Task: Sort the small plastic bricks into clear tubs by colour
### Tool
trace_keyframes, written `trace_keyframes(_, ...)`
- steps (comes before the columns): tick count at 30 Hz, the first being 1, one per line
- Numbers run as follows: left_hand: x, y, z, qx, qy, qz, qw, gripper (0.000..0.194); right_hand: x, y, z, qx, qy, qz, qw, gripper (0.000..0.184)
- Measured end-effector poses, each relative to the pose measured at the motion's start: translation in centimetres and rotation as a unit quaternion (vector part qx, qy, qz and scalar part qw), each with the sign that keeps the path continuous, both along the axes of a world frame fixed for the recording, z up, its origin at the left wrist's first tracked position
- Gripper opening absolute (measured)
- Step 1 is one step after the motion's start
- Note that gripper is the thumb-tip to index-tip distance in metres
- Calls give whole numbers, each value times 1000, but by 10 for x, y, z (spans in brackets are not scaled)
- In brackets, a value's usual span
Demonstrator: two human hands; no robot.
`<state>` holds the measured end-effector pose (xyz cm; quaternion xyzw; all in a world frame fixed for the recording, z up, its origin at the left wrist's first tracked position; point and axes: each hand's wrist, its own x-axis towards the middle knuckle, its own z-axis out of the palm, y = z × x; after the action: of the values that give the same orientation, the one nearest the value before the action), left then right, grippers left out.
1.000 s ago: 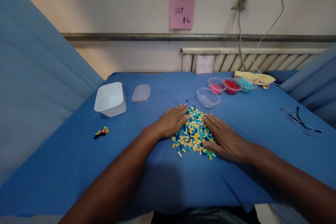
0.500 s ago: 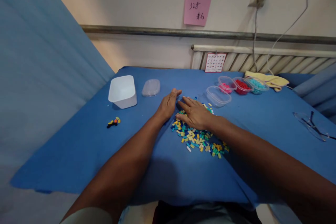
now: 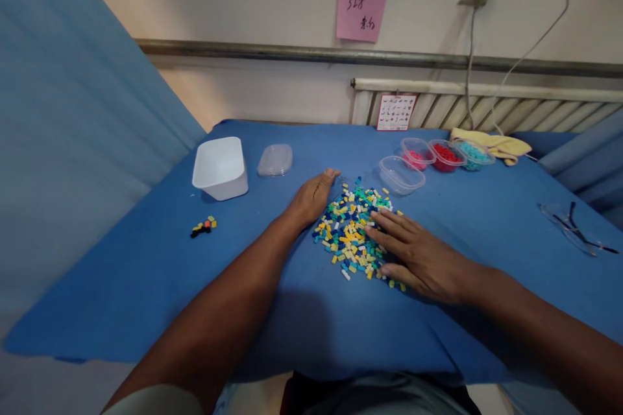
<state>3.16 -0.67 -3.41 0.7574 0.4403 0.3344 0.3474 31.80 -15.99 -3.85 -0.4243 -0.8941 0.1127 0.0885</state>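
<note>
A spread pile of small building bricks [image 3: 353, 233] in yellow, blue, green and white lies on the blue cloth. My left hand [image 3: 314, 198] stands on its edge along the pile's upper left side, fingers extended and holding nothing. Over the pile's right side lies my right hand [image 3: 413, 253], palm down with the fingers spread; some bricks are hidden under it. An open clear plastic tub [image 3: 402, 176] sits just beyond the pile.
A white bin [image 3: 221, 170] and stacked clear lids [image 3: 275, 161] stand at the back left. Several black, yellow and orange bricks [image 3: 203, 227] lie nearer. Tubs with pink bricks [image 3: 415, 159], red bricks [image 3: 446, 157] and light-blue bricks [image 3: 473, 155] sit back right, beside a yellow cloth [image 3: 501, 144]. Glasses [image 3: 574, 230] rest far right.
My right hand has moved right and toward me, from the pile's middle to its right side, uncovering bricks. The left hand stays at the left edge. The view has shifted slightly.
</note>
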Motion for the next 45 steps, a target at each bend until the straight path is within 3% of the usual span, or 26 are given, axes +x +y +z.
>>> trace_keyframes(6,4,-8,3,34,129,-101,986,87,30,-41,-6,-3,25,-16,1000,74)
trace_keyframes(10,15,-18,11,33,187,-169,967,94,46,-47,-7,25,81,-63,994,72)
trace_keyframes(15,38,-46,25,42,260,-233,936,93,80,-21,-4,75,132,-151,977,62)
trace_keyframes(20,43,-75,23,119,306,-307,893,85,95,23,14,85,140,-154,974,56)
trace_keyframes(24,29,-69,23,107,371,-250,888,87,87,53,17,91,158,-135,974,44)
trace_keyframes(29,15,-47,26,65,388,-183,901,89,82,59,6,182,213,-200,939,42)
trace_keyframes(33,24,-35,25,44,367,-150,917,93,93,59,-4,219,249,-209,920,30)
trace_keyframes(36,45,-44,29,34,359,-155,920,93,98,70,-14,207,259,-201,922,40)
trace_keyframes(38,64,-64,31,83,357,-190,911,89,98,81,-22,194,250,-186,930,48)
trace_keyframes(40,85,-92,29,169,334,-267,888,85,97,91,-28,186,232,-160,941,49)
trace_keyframes(42,103,-117,21,271,306,-354,842,76,95,96,-33,181,213,-135,951,47)
trace_keyframes(45,121,-132,7,385,285,-386,789,58,96,97,-36,184,198,-124,955,41)
